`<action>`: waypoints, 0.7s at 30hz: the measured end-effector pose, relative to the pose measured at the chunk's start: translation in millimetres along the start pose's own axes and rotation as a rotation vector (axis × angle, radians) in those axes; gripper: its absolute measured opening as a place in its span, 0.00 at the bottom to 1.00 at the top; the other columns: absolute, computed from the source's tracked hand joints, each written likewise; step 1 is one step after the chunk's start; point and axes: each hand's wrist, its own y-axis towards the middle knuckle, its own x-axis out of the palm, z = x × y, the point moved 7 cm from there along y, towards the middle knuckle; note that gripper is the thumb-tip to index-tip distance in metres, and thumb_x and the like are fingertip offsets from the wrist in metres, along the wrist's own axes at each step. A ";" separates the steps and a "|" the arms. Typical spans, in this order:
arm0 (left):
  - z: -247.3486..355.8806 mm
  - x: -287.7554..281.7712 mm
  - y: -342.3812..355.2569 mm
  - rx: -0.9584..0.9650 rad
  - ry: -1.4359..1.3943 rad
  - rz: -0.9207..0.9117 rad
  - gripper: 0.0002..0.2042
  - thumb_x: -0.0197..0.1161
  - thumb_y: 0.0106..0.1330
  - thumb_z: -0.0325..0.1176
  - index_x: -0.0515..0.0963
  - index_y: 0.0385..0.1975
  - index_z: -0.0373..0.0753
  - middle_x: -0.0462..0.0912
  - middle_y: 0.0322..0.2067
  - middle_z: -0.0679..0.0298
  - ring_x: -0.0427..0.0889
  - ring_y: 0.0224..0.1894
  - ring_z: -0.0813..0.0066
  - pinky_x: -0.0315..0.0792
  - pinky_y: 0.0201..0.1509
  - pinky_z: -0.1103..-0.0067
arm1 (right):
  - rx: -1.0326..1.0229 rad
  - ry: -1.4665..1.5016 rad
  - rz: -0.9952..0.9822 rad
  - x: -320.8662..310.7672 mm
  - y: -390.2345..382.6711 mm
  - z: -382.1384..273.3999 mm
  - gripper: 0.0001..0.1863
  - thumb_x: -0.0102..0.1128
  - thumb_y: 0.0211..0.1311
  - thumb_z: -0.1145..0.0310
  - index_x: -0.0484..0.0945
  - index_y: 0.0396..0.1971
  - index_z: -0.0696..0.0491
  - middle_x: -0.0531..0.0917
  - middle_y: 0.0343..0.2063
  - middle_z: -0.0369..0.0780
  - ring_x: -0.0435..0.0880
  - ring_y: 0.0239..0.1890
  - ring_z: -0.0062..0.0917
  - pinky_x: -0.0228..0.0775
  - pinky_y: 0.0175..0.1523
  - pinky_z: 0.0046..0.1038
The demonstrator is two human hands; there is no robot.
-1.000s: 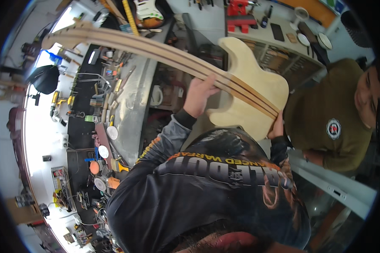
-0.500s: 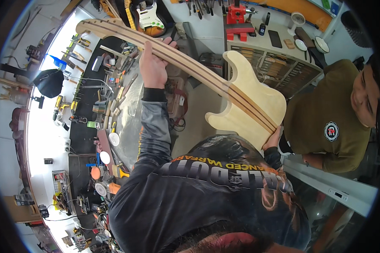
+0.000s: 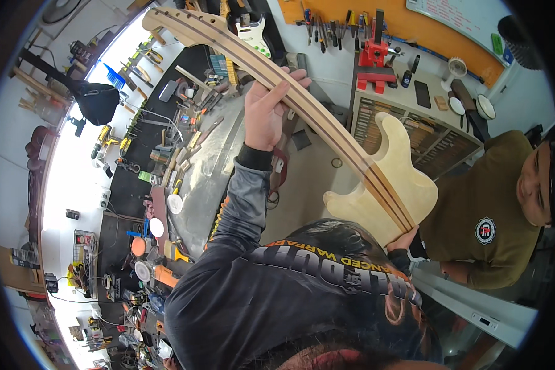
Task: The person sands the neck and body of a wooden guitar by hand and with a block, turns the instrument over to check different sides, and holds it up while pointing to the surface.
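An unfinished pale wooden guitar [image 3: 402, 170], back side up, slants across the view with its striped neck [image 3: 314, 111] running to a headstock [image 3: 160, 21] at upper left. My left hand [image 3: 268, 108] grips the neck around its middle, thumb across the back and fingertips showing past the far edge. At the lower end of the body, my right hand [image 3: 405, 237] holds the guitar beside the end of the dark centre stripes; most of its fingers are hidden under the wood.
On my left runs a long workbench [image 3: 200, 185] cluttered with hand tools. Cabinets [image 3: 407, 123] carrying a red vise [image 3: 373, 55] stand ahead. A finished guitar [image 3: 253, 37] rests at the back. A person in an olive top [image 3: 475, 203] stands close on my right.
The guitar's headstock has swung up and rightward and its body has dropped lower. My left hand first slid up the neck, then moved rightward in view. The camera view has shifted too.
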 end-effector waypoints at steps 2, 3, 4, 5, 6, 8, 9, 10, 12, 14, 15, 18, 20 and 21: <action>3.3 3.9 -1.7 -0.004 -0.037 0.004 0.19 0.56 0.78 0.27 0.67 0.63 0.25 0.79 0.60 0.35 0.83 0.62 0.45 0.79 0.66 0.61 | -0.010 -0.016 0.016 -3.3 1.7 -0.9 0.38 0.36 0.79 0.33 0.70 0.71 0.47 0.78 0.68 0.43 0.79 0.66 0.41 0.71 0.70 0.44; 5.4 6.1 -2.4 0.000 -0.048 0.005 0.18 0.56 0.79 0.31 0.68 0.61 0.25 0.80 0.58 0.36 0.84 0.60 0.47 0.78 0.65 0.61 | -0.004 -0.004 0.004 -3.6 2.8 -1.0 0.38 0.37 0.79 0.33 0.70 0.72 0.46 0.77 0.68 0.42 0.78 0.67 0.40 0.71 0.70 0.44; 7.3 7.0 -2.7 0.002 -0.058 0.006 0.18 0.56 0.80 0.34 0.70 0.60 0.25 0.82 0.56 0.37 0.86 0.58 0.49 0.78 0.64 0.61 | 0.003 0.009 -0.005 -1.8 2.7 -0.5 0.37 0.37 0.79 0.33 0.70 0.72 0.46 0.77 0.69 0.42 0.78 0.67 0.40 0.70 0.70 0.44; 9.2 6.5 -2.5 0.004 -0.057 0.006 0.18 0.56 0.80 0.34 0.70 0.60 0.25 0.82 0.56 0.37 0.86 0.58 0.49 0.78 0.64 0.61 | 0.003 0.009 -0.007 0.3 3.5 -0.3 0.37 0.37 0.79 0.33 0.70 0.72 0.46 0.77 0.69 0.42 0.78 0.67 0.40 0.70 0.70 0.44; 11.6 6.0 -2.2 0.015 -0.045 0.004 0.19 0.54 0.81 0.37 0.70 0.59 0.25 0.82 0.56 0.36 0.86 0.57 0.48 0.79 0.63 0.61 | 0.014 -0.016 -0.013 2.7 4.6 0.3 0.37 0.37 0.79 0.34 0.70 0.72 0.45 0.77 0.69 0.41 0.78 0.67 0.39 0.71 0.70 0.44; 14.0 5.5 -3.2 0.024 -0.032 0.003 0.20 0.51 0.83 0.41 0.71 0.59 0.26 0.83 0.55 0.36 0.86 0.56 0.48 0.79 0.63 0.61 | 0.028 -0.041 -0.017 16.6 -2.1 -0.2 0.37 0.38 0.79 0.34 0.70 0.72 0.45 0.77 0.69 0.41 0.78 0.67 0.39 0.71 0.70 0.44; 16.3 4.9 -4.1 0.031 -0.027 0.010 0.22 0.49 0.84 0.44 0.71 0.58 0.25 0.83 0.54 0.36 0.87 0.56 0.48 0.79 0.62 0.61 | 0.018 -0.104 0.059 23.1 -7.2 0.8 0.36 0.38 0.79 0.34 0.70 0.71 0.44 0.77 0.69 0.41 0.78 0.67 0.39 0.71 0.70 0.45; 17.7 4.5 -3.8 0.036 -0.023 0.015 0.24 0.46 0.85 0.47 0.71 0.58 0.25 0.83 0.54 0.36 0.87 0.55 0.48 0.80 0.62 0.61 | 0.007 -0.167 0.137 27.7 -13.2 -0.2 0.36 0.38 0.79 0.34 0.71 0.71 0.44 0.78 0.68 0.40 0.79 0.66 0.38 0.71 0.70 0.45; 17.5 6.4 -1.4 0.031 -0.009 0.002 0.26 0.44 0.85 0.48 0.71 0.58 0.25 0.84 0.54 0.36 0.87 0.55 0.48 0.80 0.62 0.62 | 0.064 -0.127 0.104 9.1 2.4 11.0 0.35 0.37 0.80 0.35 0.72 0.70 0.45 0.78 0.68 0.41 0.78 0.67 0.39 0.70 0.70 0.45; 18.7 6.0 -1.9 0.037 0.015 0.000 0.28 0.42 0.85 0.50 0.71 0.58 0.25 0.84 0.53 0.36 0.88 0.55 0.48 0.80 0.61 0.62 | 0.132 -0.093 0.057 5.8 8.1 20.6 0.35 0.37 0.80 0.36 0.72 0.69 0.46 0.78 0.67 0.41 0.78 0.67 0.39 0.70 0.70 0.44; 19.0 5.8 -3.0 0.030 0.013 0.008 0.28 0.42 0.85 0.51 0.72 0.58 0.25 0.84 0.53 0.36 0.88 0.55 0.48 0.81 0.61 0.62 | 0.146 -0.106 0.061 2.5 10.9 24.3 0.35 0.37 0.80 0.35 0.72 0.70 0.46 0.78 0.67 0.41 0.77 0.67 0.40 0.69 0.70 0.44; 17.9 3.6 -4.4 0.027 0.021 0.019 0.29 0.40 0.86 0.51 0.72 0.57 0.25 0.84 0.53 0.36 0.88 0.54 0.48 0.81 0.60 0.63 | 0.171 -0.132 0.054 -0.7 16.4 29.3 0.35 0.37 0.80 0.35 0.71 0.70 0.46 0.78 0.67 0.42 0.77 0.67 0.40 0.69 0.70 0.45; 18.5 2.7 -7.0 0.021 0.028 0.021 0.29 0.40 0.86 0.51 0.72 0.57 0.25 0.84 0.53 0.36 0.88 0.54 0.48 0.81 0.60 0.63 | 0.182 -0.146 0.052 -1.7 16.8 31.5 0.36 0.36 0.80 0.35 0.71 0.71 0.46 0.78 0.67 0.42 0.77 0.67 0.41 0.70 0.70 0.45; 20.1 3.9 -8.2 0.025 0.045 0.012 0.29 0.39 0.86 0.51 0.72 0.58 0.25 0.83 0.54 0.35 0.87 0.55 0.46 0.81 0.61 0.61 | 0.189 -0.159 0.048 -1.5 17.9 32.9 0.36 0.36 0.80 0.35 0.71 0.71 0.47 0.78 0.68 0.43 0.77 0.67 0.41 0.70 0.70 0.45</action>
